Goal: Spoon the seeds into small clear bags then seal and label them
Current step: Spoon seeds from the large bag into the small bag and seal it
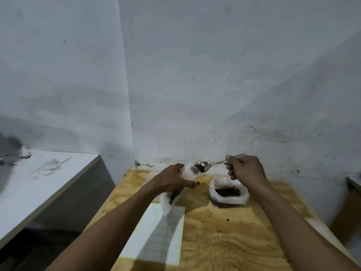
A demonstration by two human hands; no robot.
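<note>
On the plywood table [224, 241], a white label sheet [156, 231] lay nearest, toward the left edge. Behind it, the left hand [172, 179] gripped a small clear bag [187, 171], its mouth raised and some dark seeds inside. The right hand [244, 169] held a spoon [205, 166] with seeds at that mouth. Toward the far edge stood an open white bag [228, 192] full of brown seeds [227, 192].

Seed-loaded spoon [203, 166] at tilted clear bag [188, 173] mouth
</note>
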